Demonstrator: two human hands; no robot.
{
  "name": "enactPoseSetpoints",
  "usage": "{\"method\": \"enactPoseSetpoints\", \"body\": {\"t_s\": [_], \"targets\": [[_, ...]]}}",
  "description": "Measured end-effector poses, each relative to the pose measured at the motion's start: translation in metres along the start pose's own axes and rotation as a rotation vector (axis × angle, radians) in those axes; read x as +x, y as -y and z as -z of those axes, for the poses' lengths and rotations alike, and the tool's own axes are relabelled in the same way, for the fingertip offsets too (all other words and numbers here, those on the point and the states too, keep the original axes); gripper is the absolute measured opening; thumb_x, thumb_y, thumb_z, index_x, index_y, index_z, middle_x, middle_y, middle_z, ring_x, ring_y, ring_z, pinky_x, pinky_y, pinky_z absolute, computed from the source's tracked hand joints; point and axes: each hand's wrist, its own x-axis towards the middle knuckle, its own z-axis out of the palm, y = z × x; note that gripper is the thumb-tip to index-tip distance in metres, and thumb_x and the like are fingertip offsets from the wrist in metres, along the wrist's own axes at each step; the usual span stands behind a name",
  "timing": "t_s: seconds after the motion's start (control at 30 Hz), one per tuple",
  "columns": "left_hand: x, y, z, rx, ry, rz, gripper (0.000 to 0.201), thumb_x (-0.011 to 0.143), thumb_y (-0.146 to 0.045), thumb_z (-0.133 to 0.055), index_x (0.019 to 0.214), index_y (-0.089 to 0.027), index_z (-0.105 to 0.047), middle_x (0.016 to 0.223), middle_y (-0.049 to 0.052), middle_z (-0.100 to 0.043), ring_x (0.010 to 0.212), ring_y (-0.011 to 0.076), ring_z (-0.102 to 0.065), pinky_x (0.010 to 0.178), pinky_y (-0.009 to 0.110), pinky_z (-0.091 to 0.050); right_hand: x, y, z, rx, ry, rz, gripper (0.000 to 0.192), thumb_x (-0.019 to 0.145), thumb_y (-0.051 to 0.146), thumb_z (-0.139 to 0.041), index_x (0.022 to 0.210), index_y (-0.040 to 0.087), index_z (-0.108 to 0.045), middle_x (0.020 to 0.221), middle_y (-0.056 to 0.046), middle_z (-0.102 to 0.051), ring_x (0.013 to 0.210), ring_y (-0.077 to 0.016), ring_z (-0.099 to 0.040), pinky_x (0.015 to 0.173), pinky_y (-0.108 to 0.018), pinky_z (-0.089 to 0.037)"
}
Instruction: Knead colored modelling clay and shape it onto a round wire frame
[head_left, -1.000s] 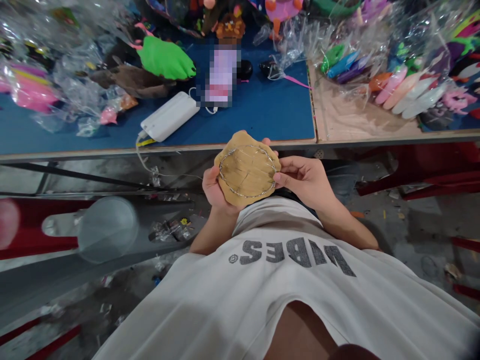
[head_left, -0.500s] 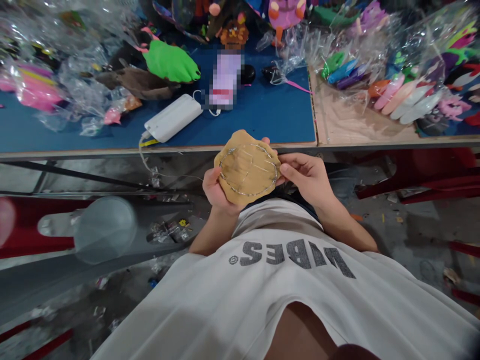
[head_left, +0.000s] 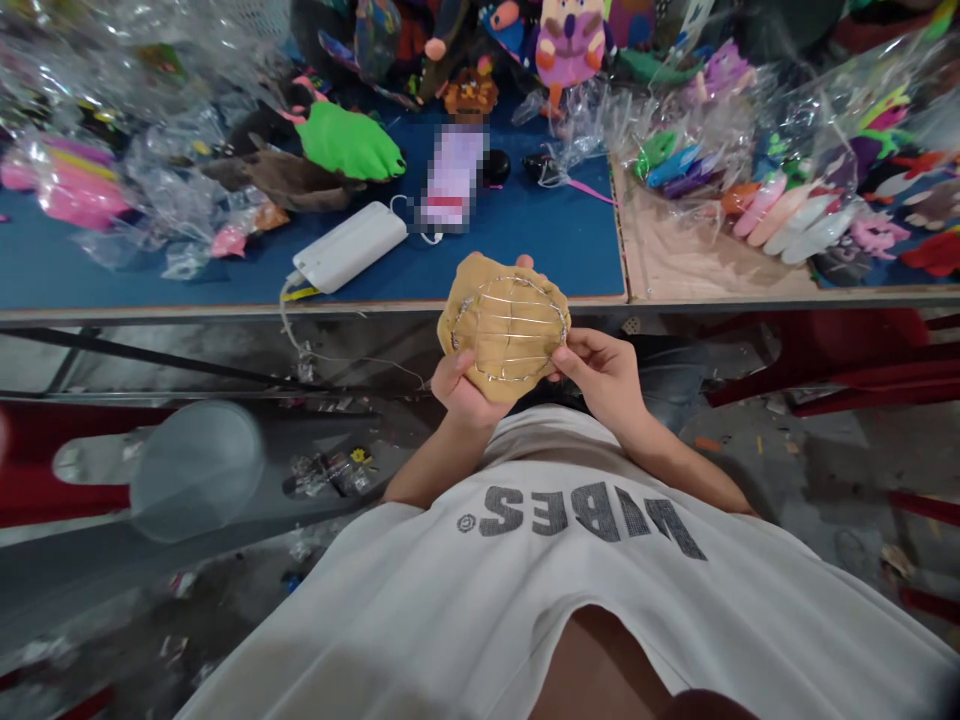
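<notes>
A tan, flattened piece of clay (head_left: 499, 345) with an oval wire frame (head_left: 525, 282) on its face is held up in front of my lap. Several thin wires cross the inside of the oval. My left hand (head_left: 474, 388) grips the lower left of the clay, its thumb on the front and a fingertip showing over the top edge. At the right edge, my right hand (head_left: 602, 372) pinches the rim between thumb and fingers, close to the wire. The back of the clay is hidden.
Ahead is a blue tabletop (head_left: 540, 245) with a white power bank (head_left: 351, 246) cabled to a blurred phone (head_left: 453, 178). Bagged colourful clay figures, a green piece (head_left: 351, 140) among them, crowd the back. A grey round stool (head_left: 196, 470) stands lower left.
The clay has moved slightly right and tilted, so the cross wires show more clearly. My left hand has shifted right with it; the right thumb has moved onto the front rim.
</notes>
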Motion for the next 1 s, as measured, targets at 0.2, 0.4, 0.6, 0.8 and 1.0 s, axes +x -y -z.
{"method": "enactPoseSetpoints", "body": {"t_s": [0.2,0.4,0.6,0.8,1.0], "targets": [[-0.001,0.001,0.009,-0.052,0.028,0.048,0.074,0.081,-0.057,-0.065,0.150,-0.028,-0.066,0.156,0.011,-0.072,0.167,0.0468,-0.045,0.131,0.073,-0.050,0.011,0.000,0.003,-0.089,-0.086,-0.001,0.034,0.083,0.048,-0.097,0.096,0.019,-0.085,0.083,-0.002,-0.080,0.070,-0.0136,-0.070,0.066,-0.027,-0.063],[0.004,-0.004,0.008,-0.024,-0.033,-0.008,0.065,0.087,-0.053,-0.063,0.148,-0.031,-0.068,0.154,0.009,-0.074,0.167,0.0417,-0.046,0.134,0.068,-0.046,0.017,0.000,0.012,-0.091,-0.093,-0.020,0.033,0.086,0.045,-0.095,0.106,0.020,-0.085,0.082,-0.001,-0.080,0.068,-0.0125,-0.074,0.066,-0.025,-0.067],[0.008,-0.008,0.002,-0.019,-0.062,-0.080,0.059,0.094,-0.048,-0.058,0.149,-0.031,-0.069,0.149,0.007,-0.077,0.166,0.0389,-0.048,0.135,0.063,-0.047,0.017,-0.002,0.023,0.034,-0.086,-0.058,0.036,0.085,0.044,-0.097,0.110,0.020,-0.085,0.089,-0.003,-0.085,0.077,-0.0143,-0.082,0.074,-0.025,-0.071],[0.004,-0.008,-0.001,-0.014,-0.009,-0.037,0.058,0.093,-0.039,-0.059,0.150,-0.030,-0.069,0.146,0.006,-0.078,0.166,0.0390,-0.048,0.135,0.064,-0.047,0.021,-0.011,0.025,0.110,-0.014,-0.070,0.039,0.079,0.045,-0.102,0.104,0.021,-0.083,0.077,0.001,-0.078,0.060,-0.0095,-0.070,0.057,-0.020,-0.059],[-0.003,-0.007,-0.002,0.017,0.022,0.064,0.061,0.090,-0.046,-0.065,0.149,-0.032,-0.068,0.153,0.007,-0.075,0.166,0.0433,-0.047,0.135,0.069,-0.045,0.023,-0.009,0.018,0.032,-0.027,-0.033,0.035,0.080,0.048,-0.100,0.098,0.021,-0.086,0.083,0.000,-0.079,0.067,-0.0108,-0.066,0.067,-0.025,-0.060]]}}
